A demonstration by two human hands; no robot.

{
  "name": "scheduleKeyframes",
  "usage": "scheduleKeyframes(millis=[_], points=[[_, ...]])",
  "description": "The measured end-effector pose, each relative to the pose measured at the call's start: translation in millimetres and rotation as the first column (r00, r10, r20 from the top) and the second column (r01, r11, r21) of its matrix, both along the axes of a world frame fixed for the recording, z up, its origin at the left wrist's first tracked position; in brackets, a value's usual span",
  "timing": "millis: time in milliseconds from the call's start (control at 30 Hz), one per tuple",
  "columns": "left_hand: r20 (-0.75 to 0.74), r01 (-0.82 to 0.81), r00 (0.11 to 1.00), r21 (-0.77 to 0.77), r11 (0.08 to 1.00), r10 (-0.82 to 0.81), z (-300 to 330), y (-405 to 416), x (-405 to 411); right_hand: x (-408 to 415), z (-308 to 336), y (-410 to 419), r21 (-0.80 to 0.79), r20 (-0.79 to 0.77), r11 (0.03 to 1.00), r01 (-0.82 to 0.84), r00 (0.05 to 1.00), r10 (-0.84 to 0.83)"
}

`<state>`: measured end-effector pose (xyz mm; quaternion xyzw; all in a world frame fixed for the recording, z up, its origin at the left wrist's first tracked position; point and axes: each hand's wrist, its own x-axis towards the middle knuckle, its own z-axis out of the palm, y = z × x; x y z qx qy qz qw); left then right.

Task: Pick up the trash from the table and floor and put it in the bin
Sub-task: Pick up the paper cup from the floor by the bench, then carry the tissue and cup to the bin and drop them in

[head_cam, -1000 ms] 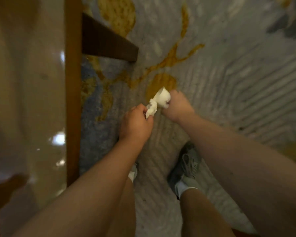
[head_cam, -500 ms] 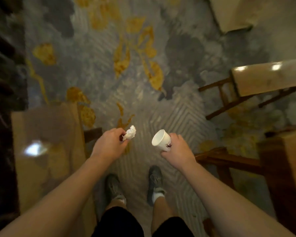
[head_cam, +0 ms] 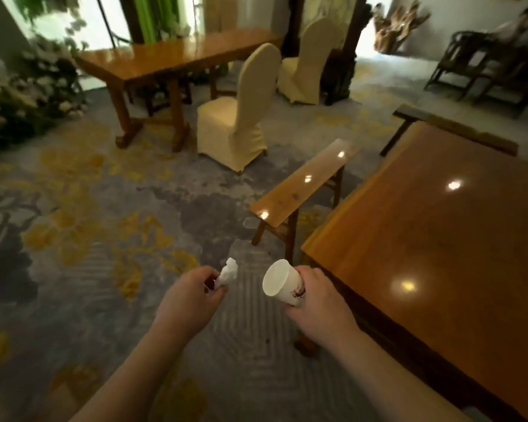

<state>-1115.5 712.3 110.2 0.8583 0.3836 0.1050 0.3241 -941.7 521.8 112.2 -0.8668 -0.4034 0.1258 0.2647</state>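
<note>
My left hand (head_cam: 186, 303) pinches a crumpled white tissue (head_cam: 228, 272) between thumb and fingers. A white paper cup (head_cam: 282, 282) with a small dark-red print lies on its side in my right hand (head_cam: 316, 300), its open mouth facing left. Both hands are held out in front of me above the patterned carpet, a short gap between them. No bin shows in this view.
A glossy wooden table (head_cam: 439, 239) fills the right side, with a narrow wooden bench (head_cam: 305, 184) just ahead of it. Farther off stand a long wooden table (head_cam: 177, 56), two cream-covered chairs (head_cam: 238, 117), flowers (head_cam: 19, 95) at left, dark chairs (head_cam: 485, 71) at far right.
The view has lifted from my feet and the carpet up to the room. My hands have drawn apart, the tissue staying in the left and the cup in the right.
</note>
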Motion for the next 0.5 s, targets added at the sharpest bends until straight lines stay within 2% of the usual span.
scheduleKeyframes(millis=[167,300,500], points=[[0.019,0.166,0.986,0.084,0.983,-0.168,48,-112,101,70,38,-151,0.055,0.057,0.983,0.173,0.983,-0.176],[0.014,0.334,0.942,0.067,0.94,-0.335,66,-232,182,112,49,-297,0.06,0.079,0.935,0.35,0.932,-0.354],[0.037,0.561,0.818,0.165,0.811,-0.573,86,-414,293,142,69,-505,0.058,0.139,0.785,0.617,0.774,-0.618]])
